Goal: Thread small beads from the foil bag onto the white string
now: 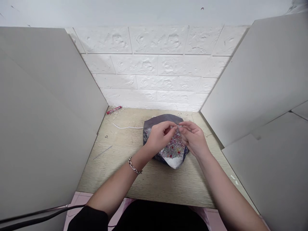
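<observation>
A dark, open bag [163, 119] with a pale inside stands on the table and holds many small beads [176, 146], clear, pink, red and yellowish. Above the beads, my left hand [161, 135] is closed in a pinch, thumb against forefinger. My right hand [194, 138] is pinched too, its fingertips almost meeting those of the left. What lies between the fingertips is too small to make out. A thin white strand [127, 127] runs along the table to the bag's left side, where the bag hides its end.
Near the back left corner lies a small red packet [114, 110]. A thin needle-like stick [102, 152] and a few tiny bits [106, 137] rest on the left of the table. Grey panels [255, 80] stand at both sides, with a white brick-patterned wall [156, 64] behind.
</observation>
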Demonstrator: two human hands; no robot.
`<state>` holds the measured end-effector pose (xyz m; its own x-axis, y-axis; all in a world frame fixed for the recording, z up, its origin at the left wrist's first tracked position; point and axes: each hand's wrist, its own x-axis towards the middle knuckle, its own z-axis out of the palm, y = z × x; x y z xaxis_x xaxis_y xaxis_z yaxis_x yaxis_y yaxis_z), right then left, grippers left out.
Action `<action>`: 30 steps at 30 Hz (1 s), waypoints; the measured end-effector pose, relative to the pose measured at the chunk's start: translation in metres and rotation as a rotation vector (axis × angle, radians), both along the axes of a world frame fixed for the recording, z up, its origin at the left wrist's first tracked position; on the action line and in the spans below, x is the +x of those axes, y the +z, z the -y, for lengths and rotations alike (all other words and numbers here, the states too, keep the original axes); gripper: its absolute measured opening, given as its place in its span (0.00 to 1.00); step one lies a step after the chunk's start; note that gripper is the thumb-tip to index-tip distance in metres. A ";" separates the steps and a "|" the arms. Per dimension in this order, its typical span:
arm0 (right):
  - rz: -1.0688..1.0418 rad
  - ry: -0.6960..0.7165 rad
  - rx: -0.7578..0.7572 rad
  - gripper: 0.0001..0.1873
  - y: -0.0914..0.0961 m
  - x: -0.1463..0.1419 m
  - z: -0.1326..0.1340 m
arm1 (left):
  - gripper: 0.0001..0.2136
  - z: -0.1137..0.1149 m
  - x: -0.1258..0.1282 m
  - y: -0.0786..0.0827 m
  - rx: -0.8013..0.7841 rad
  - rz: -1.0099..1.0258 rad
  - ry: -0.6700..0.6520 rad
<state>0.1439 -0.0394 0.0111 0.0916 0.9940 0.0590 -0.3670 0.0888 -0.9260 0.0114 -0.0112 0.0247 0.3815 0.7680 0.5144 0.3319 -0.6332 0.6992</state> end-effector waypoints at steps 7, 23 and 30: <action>0.032 -0.001 -0.012 0.12 0.000 -0.001 0.000 | 0.09 0.001 0.000 0.001 -0.010 -0.001 -0.010; 0.218 -0.006 0.030 0.10 0.001 0.003 0.000 | 0.15 -0.007 -0.006 0.003 -0.469 0.082 -0.221; 0.445 -0.058 0.087 0.09 0.006 0.003 0.002 | 0.15 -0.010 -0.009 0.005 -0.565 0.115 -0.319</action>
